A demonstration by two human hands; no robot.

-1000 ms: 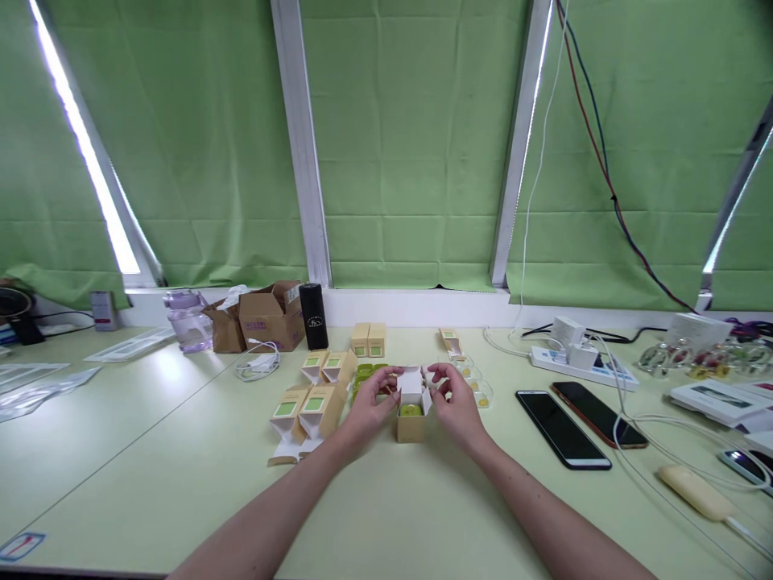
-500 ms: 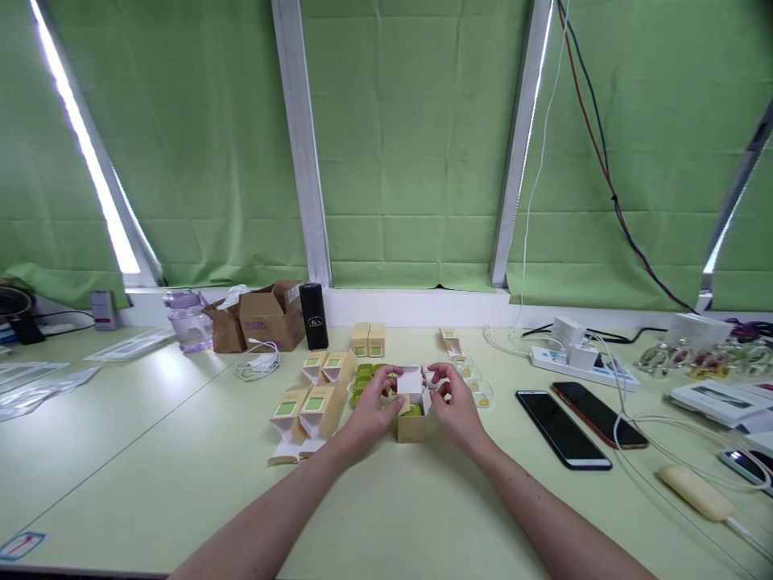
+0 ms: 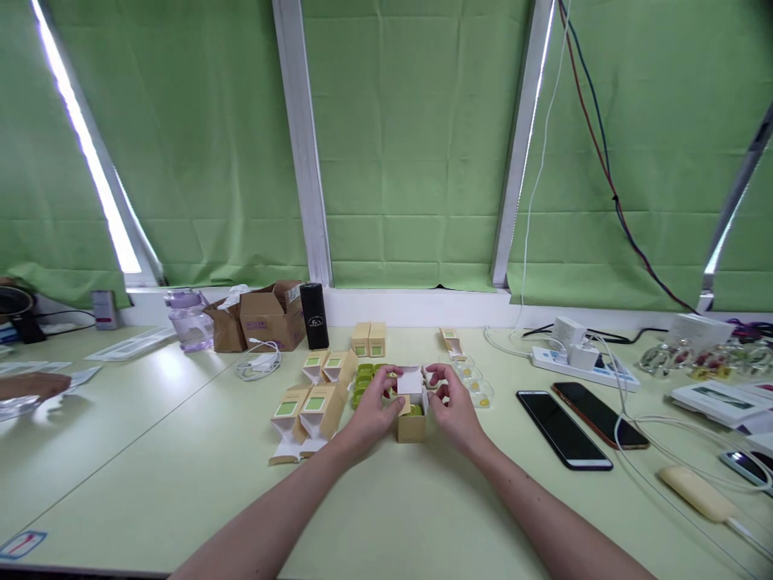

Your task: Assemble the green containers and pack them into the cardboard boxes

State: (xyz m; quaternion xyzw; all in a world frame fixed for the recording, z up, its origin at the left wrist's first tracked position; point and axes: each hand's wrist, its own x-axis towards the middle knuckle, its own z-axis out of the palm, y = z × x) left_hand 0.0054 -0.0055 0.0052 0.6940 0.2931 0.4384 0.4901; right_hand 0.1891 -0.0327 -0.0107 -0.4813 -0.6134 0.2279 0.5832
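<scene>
A small tan box (image 3: 411, 428) stands on the table between my hands, its white-lined lid raised and something green inside. Fingers of my left hand (image 3: 378, 405) close on the box's left side and flap. My right hand (image 3: 452, 403) has its fingers bent at the right flap of the same box. Left of them lie several tan boxes (image 3: 323, 403) with green labels and open white-lined flaps. Behind my left hand is a set of green containers (image 3: 364, 374), partly hidden. A clear tray (image 3: 481, 393) with yellow spots sits behind my right hand.
Two phones (image 3: 561, 429) and a power strip (image 3: 585, 368) with white cables lie to the right. A cardboard box (image 3: 271, 318), a black cylinder (image 3: 314, 316) and a purple bottle (image 3: 190, 322) stand back left. Another person's hand (image 3: 36, 387) is at the far left.
Another person's hand has come into view at the far left, over the flat packages. My right fingers have shifted slightly at the box's flap.
</scene>
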